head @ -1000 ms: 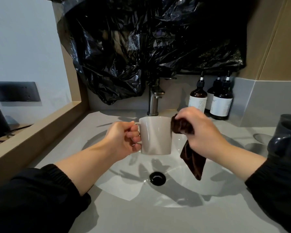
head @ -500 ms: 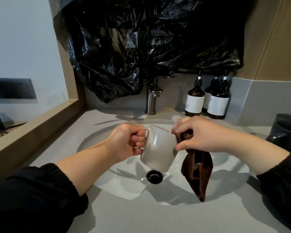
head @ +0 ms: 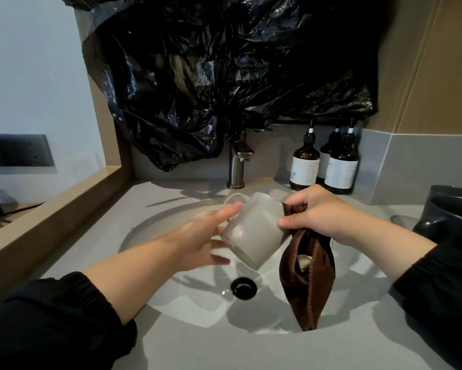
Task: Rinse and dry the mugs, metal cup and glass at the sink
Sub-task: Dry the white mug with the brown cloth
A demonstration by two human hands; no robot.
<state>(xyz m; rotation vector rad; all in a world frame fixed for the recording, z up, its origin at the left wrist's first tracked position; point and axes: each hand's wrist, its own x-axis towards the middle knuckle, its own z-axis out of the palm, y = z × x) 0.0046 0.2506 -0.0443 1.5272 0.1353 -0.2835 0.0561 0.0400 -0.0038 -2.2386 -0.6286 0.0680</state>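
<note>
Over the sink (head: pixel 197 311) the mug (head: pixel 253 231) is tilted (to drain, probably), pinched with the cloth (head: pixel 307 284) in the right hand (head: pixel 320 217); the left hand (head: pixel 197 241) is laid straight-fingered alongside.

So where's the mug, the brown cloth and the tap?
mug (head: pixel 253 231): head view, middle of its pale side.
cloth (head: pixel 311 287): head view, on the hanging folds.
tap (head: pixel 236 169): head view, on its upright metal stem.
</note>
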